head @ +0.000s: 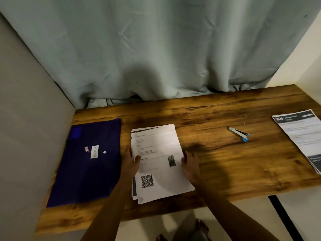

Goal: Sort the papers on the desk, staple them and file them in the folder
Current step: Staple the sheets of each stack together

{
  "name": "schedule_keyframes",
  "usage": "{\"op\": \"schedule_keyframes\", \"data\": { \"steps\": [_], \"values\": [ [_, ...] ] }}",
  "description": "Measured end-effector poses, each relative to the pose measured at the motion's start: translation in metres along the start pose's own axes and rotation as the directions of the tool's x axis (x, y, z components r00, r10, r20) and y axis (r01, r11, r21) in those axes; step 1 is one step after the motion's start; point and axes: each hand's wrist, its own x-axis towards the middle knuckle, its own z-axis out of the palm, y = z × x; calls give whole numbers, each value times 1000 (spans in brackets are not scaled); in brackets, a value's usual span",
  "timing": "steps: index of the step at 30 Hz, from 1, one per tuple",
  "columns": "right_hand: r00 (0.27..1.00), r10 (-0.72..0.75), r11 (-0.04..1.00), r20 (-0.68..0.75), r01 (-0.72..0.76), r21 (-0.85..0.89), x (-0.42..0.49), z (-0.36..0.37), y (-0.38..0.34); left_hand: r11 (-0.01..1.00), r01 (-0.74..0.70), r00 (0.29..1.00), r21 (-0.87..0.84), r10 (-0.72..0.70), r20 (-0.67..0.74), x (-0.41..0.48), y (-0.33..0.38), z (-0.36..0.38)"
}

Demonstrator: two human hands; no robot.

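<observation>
Stack of white printed papers (157,146) lies in the middle of the brown wooden desk (217,164), its sheets slightly fanned at the far and near ends, a QR code showing on the top sheet towards the near edge; the left hand (131,163) sits against the stack's left side, its fingers (128,152) fairly straight and pointing away along the paper edge, the thumb tip resting on the top sheet; the right hand (190,165) sits against the right side in the same way, fingers loosely extended, thumb touching the sheet's edge; neither hand is closed around anything, and whether any fingertip reaches under the stack I cannot tell; the dark blue flat plastic folder (83,171) lies closed just beside the stack on the left; the small silver stapler with a blue end (239,134) lies well apart on the right; a single printed sheet with a black header (302,136) lies at the desk's far right edge; a grey-green curtain (156,49) hangs behind.
</observation>
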Motion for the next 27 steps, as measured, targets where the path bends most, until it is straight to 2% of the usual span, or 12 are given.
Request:
{"op": "schedule_keyframes", "data": {
  "steps": [3, 7, 12, 16, 18, 21, 25, 27],
  "values": [
    [999, -11, 997, 30, 13, -81, 1, 6, -1, 999, -4, 999, 41, 3, 32, 6, -13, 6],
    [997, 50, 984, 64, -38, -173, 3, 11, -16, 995, -6, 998, 97, 0, 65, 17, -9, 9],
    [987, 122, 978, 100, -102, -183, 1, 12, -25, 977, 64, 986, 203, -93, 140, 38, -13, 10],
    [987, 108, 974, 117, -82, -213, 0, 13, -24, 966, 87, 987, 244, -118, 113, 39, -15, 12],
    [987, 105, 975, 122, -78, -207, 1, 12, -25, 956, 65, 994, 285, -88, 69, 32, -8, 13],
    [992, 101, 992, 81, -94, -86, 5, -1, -25, 920, 20, 1000, 392, -28, 14, 20, 13, 23],
    [999, -2, 1000, -53, 2, -1, 17, -36, -20, 906, -63, 996, 418, 86, -36, 13, 59, 48],
    [996, -31, 999, -83, 33, 27, 28, -62, -11, 901, -116, 991, 418, 134, -14, 11, 87, 68]
  ]
}}
